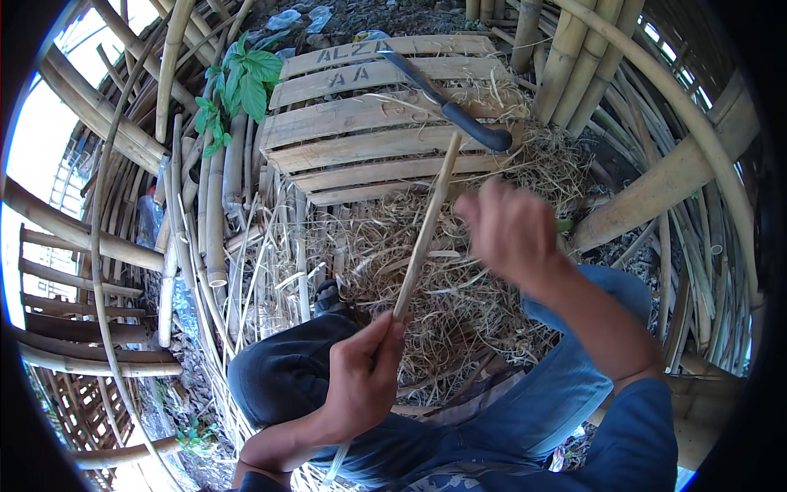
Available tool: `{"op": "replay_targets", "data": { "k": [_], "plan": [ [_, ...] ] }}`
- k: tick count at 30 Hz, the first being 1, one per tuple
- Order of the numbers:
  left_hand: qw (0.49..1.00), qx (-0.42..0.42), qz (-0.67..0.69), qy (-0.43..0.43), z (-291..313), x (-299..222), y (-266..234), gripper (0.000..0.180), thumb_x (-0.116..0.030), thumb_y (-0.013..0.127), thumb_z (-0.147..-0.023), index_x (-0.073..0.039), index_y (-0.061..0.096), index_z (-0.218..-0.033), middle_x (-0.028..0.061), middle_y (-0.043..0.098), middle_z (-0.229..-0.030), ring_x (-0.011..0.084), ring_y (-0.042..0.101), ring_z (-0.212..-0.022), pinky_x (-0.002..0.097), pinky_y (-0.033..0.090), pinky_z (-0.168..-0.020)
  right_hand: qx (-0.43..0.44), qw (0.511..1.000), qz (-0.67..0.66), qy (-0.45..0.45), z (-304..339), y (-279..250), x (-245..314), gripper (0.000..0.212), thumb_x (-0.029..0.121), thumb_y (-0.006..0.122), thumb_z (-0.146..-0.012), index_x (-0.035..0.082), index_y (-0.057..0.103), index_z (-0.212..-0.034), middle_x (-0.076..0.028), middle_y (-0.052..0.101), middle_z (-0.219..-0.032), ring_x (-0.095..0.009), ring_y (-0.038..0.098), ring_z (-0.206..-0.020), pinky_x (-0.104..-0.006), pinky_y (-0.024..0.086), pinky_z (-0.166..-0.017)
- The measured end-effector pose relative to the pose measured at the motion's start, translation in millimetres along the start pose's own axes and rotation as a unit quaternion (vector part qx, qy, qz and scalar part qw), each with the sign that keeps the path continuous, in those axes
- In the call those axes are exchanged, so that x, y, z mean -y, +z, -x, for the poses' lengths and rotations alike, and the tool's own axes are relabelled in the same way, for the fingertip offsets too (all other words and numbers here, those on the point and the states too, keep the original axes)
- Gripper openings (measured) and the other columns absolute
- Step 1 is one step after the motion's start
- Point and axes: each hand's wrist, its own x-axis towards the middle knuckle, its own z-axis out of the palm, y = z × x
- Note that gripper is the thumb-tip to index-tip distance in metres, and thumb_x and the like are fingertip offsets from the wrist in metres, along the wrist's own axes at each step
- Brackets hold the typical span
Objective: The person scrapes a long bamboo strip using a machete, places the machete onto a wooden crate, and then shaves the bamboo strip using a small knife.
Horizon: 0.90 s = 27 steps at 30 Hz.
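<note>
My left hand (369, 373) is closed around the lower end of a split bamboo stick (422, 238), which slants up and away over the shavings. To the right of the stick is my right hand (512, 234), raised and smeared by motion. Its fingers look curled, but whether they hold anything does not show. A gap separates it from the stick. Beyond the stick's far tip, a knife with a long, dark, hooked handle (475, 127) lies across a slatted wooden panel (344, 123).
Pale bamboo shavings (459, 303) cover the ground between my bent legs. Bamboo poles (215, 213) and thin strips lie at left, beside a leafy green plant (246, 82). Thick bamboo posts (586, 66) stand at far right, and a stout pole (656, 193) slants in from the right.
</note>
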Motion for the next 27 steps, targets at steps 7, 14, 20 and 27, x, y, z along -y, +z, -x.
{"op": "replay_targets", "data": {
  "k": [7,14,20,27],
  "plan": [
    [0.998,0.025,0.040,-0.041,2.3,8.8,-5.0,0.025,-0.011,0.043,-0.097,0.006,0.055,-0.111,-0.0076,0.039,-0.059,-0.0003,0.032,-0.049,0.0174,0.025,-0.043,-0.119,0.980,0.084,0.134,-14.2,-14.4,-73.1,0.047,0.038,0.034,-0.097,0.006,0.056,-0.071,-0.005,0.050,-0.046,-0.019,0.053,-0.040,-0.0325,0.039,-0.035],
    [0.989,0.042,0.117,-0.082,-2.2,-4.7,-6.8,0.024,-0.017,0.043,-0.098,0.002,0.057,-0.103,-0.0055,0.041,-0.064,0.0019,0.033,-0.056,0.0187,0.028,-0.048,0.007,0.965,-0.261,0.034,27.7,-24.6,22.6,0.039,0.035,0.046,-0.094,0.005,0.052,-0.069,-0.007,0.049,-0.048,-0.021,0.054,-0.040,-0.0339,0.041,-0.036],
    [0.992,0.040,0.091,-0.081,0.9,2.0,-1.6,0.026,-0.019,0.043,-0.098,0.002,0.058,-0.098,-0.0055,0.042,-0.063,0.0018,0.033,-0.056,0.0190,0.027,-0.048,-0.001,0.961,-0.250,-0.122,33.4,-20.2,40.9,0.038,0.033,0.052,-0.090,0.003,0.049,-0.068,-0.009,0.051,-0.052,-0.021,0.053,-0.041,-0.0326,0.043,-0.036],
    [0.993,0.030,0.084,-0.073,2.4,-3.4,0.5,0.027,-0.017,0.040,-0.099,0.003,0.057,-0.095,-0.0071,0.035,-0.056,0.0003,0.026,-0.044,0.0184,0.021,-0.040,-0.006,0.982,-0.123,-0.142,31.9,-19.4,36.0,0.041,0.038,0.048,-0.091,0.006,0.046,-0.066,-0.007,0.047,-0.055,-0.022,0.049,-0.046,-0.0332,0.041,-0.042]
  ]
}}
